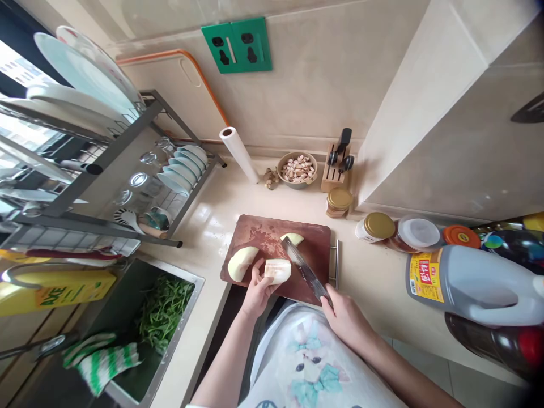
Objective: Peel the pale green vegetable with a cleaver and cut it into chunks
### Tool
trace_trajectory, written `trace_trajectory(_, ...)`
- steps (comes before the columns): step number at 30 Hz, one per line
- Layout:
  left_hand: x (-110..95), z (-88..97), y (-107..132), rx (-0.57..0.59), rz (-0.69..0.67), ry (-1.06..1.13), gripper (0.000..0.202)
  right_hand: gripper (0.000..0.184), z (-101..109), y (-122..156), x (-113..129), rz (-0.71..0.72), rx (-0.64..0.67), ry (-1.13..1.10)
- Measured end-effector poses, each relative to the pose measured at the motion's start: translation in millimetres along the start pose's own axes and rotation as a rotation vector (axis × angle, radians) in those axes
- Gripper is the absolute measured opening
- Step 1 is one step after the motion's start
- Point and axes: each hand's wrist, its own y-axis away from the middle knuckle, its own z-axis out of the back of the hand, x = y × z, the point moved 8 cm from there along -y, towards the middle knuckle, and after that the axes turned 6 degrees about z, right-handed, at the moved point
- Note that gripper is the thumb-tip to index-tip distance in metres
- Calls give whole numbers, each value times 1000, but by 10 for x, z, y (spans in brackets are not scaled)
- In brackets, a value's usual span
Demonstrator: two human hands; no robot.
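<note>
My left hand (258, 292) grips a pale, peeled vegetable piece (277, 271) with a whitish, brown-flecked cut face; its exact kind I cannot tell. In my right hand (346, 317) is a kitchen knife (306, 271), its wet blade slanting up and left across the board. The blade's tip overlaps a smaller pale wedge (293, 238) in view; whether they touch is unclear. Left of my left hand lies a larger rounded pale chunk (241, 263). Everything rests on or over a reddish-brown cutting board (255, 229) at the counter's front edge.
Behind the board stand a paper roll (240, 156), ginger (270, 178), a bowl of garlic (297, 170), a knife block (335, 170) and a gold-lidded jar (339, 201). Jars and large bottles (476, 283) line the right. Left are a dish rack (127, 136) and a sink (196, 286) holding greens.
</note>
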Motion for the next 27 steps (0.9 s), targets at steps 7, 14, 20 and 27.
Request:
trace_trajectory(7,36,16,182,-43,-93,-96,73,13,-148,-117,2,-26,86,36)
trace_trajectory(14,151,-93,309,-70,-34,-69,37,15,-193,-237,58,27,131,170)
trace_trajectory(20,192,-325,286,123,-186,-216,75,15,-170,-289,114,79,155,240)
trace_trajectory(27,219,-497,266,110,-306,-551,83,15,-36,-207,106,65,139,293)
